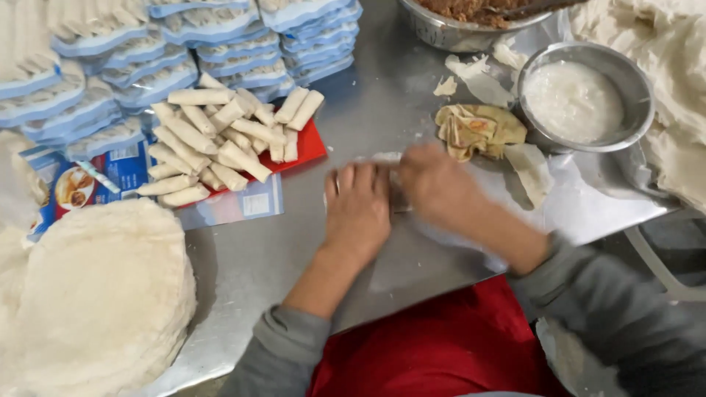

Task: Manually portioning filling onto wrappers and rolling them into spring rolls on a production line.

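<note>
Steel table, floury. Left hand flat, fingers together, pressing on thin wrapper. Right hand blurred beside it, on same wrapper; grip cannot tell. Rolled pastries piled on red tray; bowl of white paste far right.

- Open passage: bare steel table runs from the frame centre to the upper middle.
- Left: pile of rolled spring rolls and wrapper stack block access.
- Upper left: stacked trays form a wall.
- Right: paste bowl and crumpled cloth obstruct.
</note>
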